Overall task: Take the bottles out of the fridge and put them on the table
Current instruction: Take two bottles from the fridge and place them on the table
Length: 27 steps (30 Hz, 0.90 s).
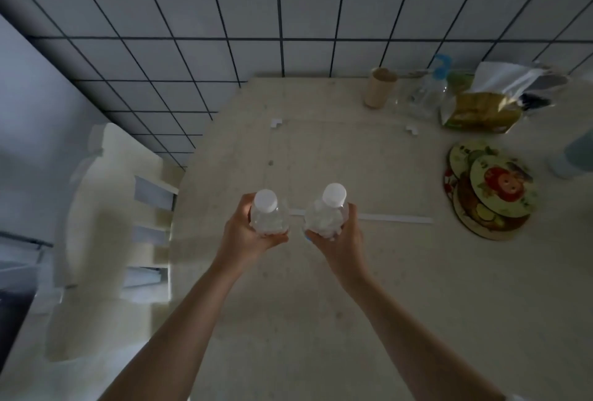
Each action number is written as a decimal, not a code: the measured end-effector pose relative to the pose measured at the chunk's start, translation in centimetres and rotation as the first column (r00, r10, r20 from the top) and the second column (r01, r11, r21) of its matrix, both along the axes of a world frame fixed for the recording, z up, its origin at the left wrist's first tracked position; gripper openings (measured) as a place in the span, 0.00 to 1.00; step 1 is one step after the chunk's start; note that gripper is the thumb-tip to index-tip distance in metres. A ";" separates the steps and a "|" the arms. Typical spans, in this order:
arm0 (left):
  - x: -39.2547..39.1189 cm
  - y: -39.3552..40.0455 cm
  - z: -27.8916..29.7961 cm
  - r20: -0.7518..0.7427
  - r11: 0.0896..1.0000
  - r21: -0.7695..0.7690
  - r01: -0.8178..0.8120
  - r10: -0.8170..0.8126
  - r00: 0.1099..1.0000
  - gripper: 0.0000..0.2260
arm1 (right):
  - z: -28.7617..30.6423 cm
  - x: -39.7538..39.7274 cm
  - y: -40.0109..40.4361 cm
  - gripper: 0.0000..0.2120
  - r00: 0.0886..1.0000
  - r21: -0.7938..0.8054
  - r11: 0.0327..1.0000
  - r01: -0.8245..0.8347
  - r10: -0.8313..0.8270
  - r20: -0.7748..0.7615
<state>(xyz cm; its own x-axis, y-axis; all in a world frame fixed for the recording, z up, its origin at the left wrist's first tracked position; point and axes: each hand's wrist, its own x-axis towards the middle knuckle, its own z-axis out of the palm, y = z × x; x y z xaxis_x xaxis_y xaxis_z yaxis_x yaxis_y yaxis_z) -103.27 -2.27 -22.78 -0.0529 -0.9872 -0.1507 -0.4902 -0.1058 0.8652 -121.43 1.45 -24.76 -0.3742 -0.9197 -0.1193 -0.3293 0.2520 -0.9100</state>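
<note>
Two bottles are held upright over the table (pixel 321 320), one (pixel 267 214) gripped by the left hand (pixel 247 233), the other (pixel 327 213) by the right hand (pixel 340 237). Both are out of the fridge (pixel 106 208); setting down is left.

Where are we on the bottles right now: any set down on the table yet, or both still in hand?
Done: two bottles are out and over the table. In hand: the left hand grips the left bottle, and the right hand grips the right bottle; whether their bases touch the top is hidden. Left: release both. The fridge is not in view, so any remaining bottles cannot be told.
</note>
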 end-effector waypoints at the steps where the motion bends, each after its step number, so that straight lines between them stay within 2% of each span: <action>1: 0.1 0.0 -0.1 0.012 1.000 0.000 0.007 -0.007 1.000 0.34 | -0.4 0.2 0.0 0.34 1.000 0.003 1.000 0.006 -0.006 0.012; 10: 0.3 0.2 -1.4 -0.019 0.998 0.057 -0.021 0.023 1.000 0.33 | -1.0 0.7 0.6 0.35 0.996 -0.011 0.997 -0.074 0.073 -0.055; 14: 0.3 0.9 -1.8 -0.141 0.993 0.105 -0.052 0.067 0.988 0.37 | -0.7 0.6 0.4 0.35 0.993 0.017 0.996 -0.089 0.090 -0.072; 22: 1.2 3.5 -2.0 -0.157 0.986 0.118 -0.119 0.137 0.978 0.21 | -0.3 -0.4 3.3 0.28 0.996 0.006 0.997 -0.073 0.073 -0.053; 27: 2.1 7.2 -1.6 -0.210 0.981 0.145 -0.128 0.157 0.965 0.18 | 0.2 -0.8 7.7 0.22 0.995 0.023 0.999 -0.028 0.030 -0.095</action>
<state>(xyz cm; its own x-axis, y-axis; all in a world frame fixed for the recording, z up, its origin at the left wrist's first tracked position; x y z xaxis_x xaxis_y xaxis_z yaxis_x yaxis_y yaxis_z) -101.19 4.91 -24.39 0.0408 -0.9598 -0.2777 -0.2618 -0.2785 0.9241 -122.20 9.20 -24.51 -0.3579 -0.9279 -0.1044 -0.4215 0.2603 -0.8687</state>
